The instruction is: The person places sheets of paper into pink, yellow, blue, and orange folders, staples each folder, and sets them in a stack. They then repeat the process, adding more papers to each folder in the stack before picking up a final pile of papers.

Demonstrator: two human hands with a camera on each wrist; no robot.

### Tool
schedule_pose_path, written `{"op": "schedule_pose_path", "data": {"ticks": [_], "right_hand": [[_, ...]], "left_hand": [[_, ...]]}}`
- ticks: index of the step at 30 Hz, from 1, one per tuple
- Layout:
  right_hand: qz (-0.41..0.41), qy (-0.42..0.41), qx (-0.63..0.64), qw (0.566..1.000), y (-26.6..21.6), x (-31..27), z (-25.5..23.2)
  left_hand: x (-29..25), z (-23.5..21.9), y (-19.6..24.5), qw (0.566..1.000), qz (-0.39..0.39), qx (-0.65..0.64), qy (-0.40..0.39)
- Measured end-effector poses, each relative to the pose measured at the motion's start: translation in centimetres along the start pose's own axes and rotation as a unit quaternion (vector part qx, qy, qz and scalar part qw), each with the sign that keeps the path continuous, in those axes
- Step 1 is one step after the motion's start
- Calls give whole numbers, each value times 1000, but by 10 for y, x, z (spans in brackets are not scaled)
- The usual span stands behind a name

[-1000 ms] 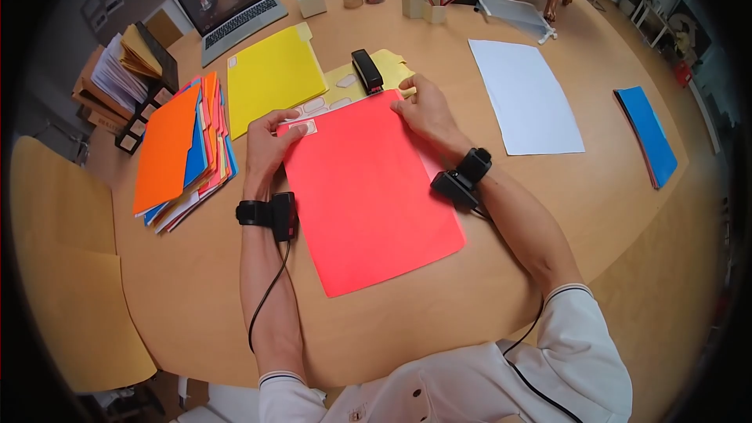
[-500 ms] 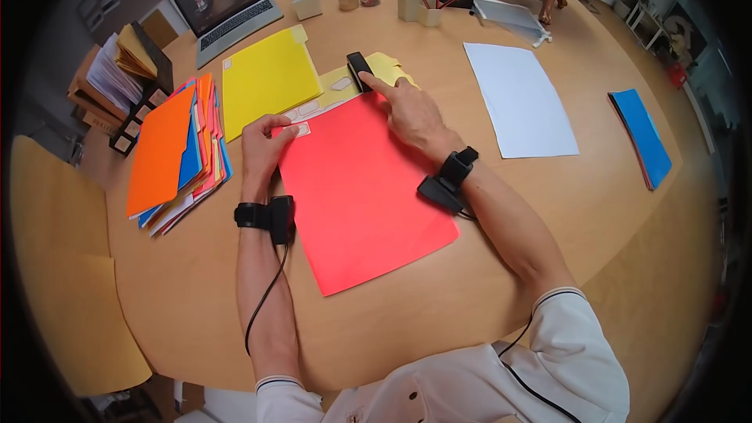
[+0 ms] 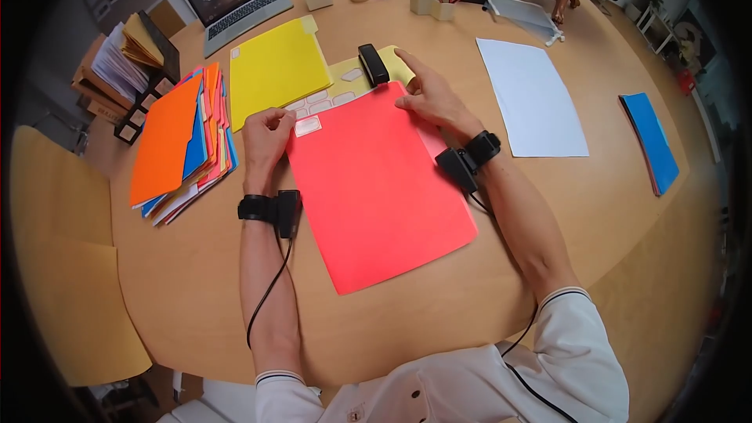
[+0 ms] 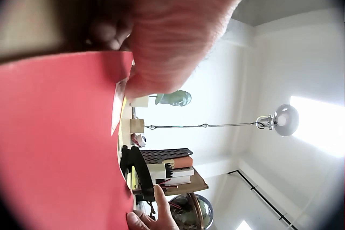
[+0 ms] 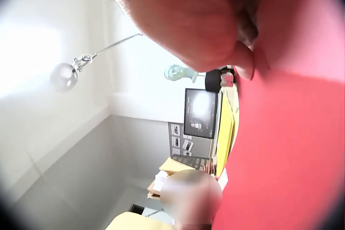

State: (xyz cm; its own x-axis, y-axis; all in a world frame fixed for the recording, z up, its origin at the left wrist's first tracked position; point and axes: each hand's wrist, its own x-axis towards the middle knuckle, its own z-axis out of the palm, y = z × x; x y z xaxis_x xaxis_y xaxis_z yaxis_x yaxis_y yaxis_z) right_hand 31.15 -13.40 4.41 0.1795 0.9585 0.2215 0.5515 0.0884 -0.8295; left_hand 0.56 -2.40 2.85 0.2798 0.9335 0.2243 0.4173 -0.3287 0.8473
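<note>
A red folder [image 3: 376, 188] with a white label [image 3: 309, 126] at its upper left lies in front of me. My left hand [image 3: 266, 141] pinches its upper left edge between thumb and bent fingers. My right hand [image 3: 439, 102] holds the upper right corner, thumb on top and index finger stretched out past the edge. Against the top edge, between the hands, stands a black stapler [image 3: 374, 64]. Beneath the stapler lies a pale yellow sheet [image 3: 345, 74], with a strip of label stickers [image 3: 319, 100] beside it, partly hidden by the folder.
A yellow folder [image 3: 278, 70] lies behind the left hand. Farther left are a stack of coloured folders [image 3: 168, 141] and a file holder [image 3: 141, 70]. A laptop [image 3: 243, 0] stands at the back. White paper [image 3: 533, 98] and a blue folder [image 3: 652, 145] lie to the right.
Half a second ago my right index finger was on the stapler; the hand has since moved right, back to the folder's corner. My left thumb has slid off the label to the edge.
</note>
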Motion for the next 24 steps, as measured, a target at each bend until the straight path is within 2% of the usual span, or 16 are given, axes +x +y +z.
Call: {"op": "schedule_pose_path", "data": {"ticks": [1, 2, 5, 7, 8, 11, 12, 14, 15, 16, 18, 19, 22, 24], "right_hand": [[30, -25, 37, 999, 0, 0, -5], [59, -49, 73, 994, -3, -1, -8], [63, -59, 87, 992, -7, -1, -11], [70, -59, 95, 991, -4, -1, -11], [75, -62, 104, 990, -2, -1, -9], [67, -43, 106, 991, 1, -2, -7], [58, -42, 106, 992, 1, -2, -7], [54, -39, 105, 992, 6, -1, -5], [47, -34, 121, 991, 8, 0, -3], [40, -30, 138, 989, 10, 1, -3], [56, -38, 148, 987, 5, -2, -7], [62, -42, 156, 985, 5, -2, -7], [61, -41, 152, 986, 16, 2, -2], [55, -36, 138, 988, 16, 3, -3]], "left_hand": [[-1, 1, 0, 998, 26, 37, 42], [-1, 2, -1, 998, 27, 37, 41], [-1, 2, 2, 995, 60, 69, 39], [-5, 4, 9, 980, 97, 161, 62], [-4, 5, 8, 981, 103, 157, 58], [-3, 7, 12, 981, 52, 183, 37], [-2, 8, 9, 982, 57, 178, 32], [3, 5, -4, 996, 36, 81, 5], [3, 3, -7, 999, 42, -19, 6], [2, 0, -11, 999, 46, -22, 6], [-5, -8, 1, 988, -15, -140, -56], [-9, -17, 14, 992, -2, -33, -125], [-5, -12, 18, 988, 15, 34, -150], [-7, -10, 20, 989, 17, 28, -142]]}}
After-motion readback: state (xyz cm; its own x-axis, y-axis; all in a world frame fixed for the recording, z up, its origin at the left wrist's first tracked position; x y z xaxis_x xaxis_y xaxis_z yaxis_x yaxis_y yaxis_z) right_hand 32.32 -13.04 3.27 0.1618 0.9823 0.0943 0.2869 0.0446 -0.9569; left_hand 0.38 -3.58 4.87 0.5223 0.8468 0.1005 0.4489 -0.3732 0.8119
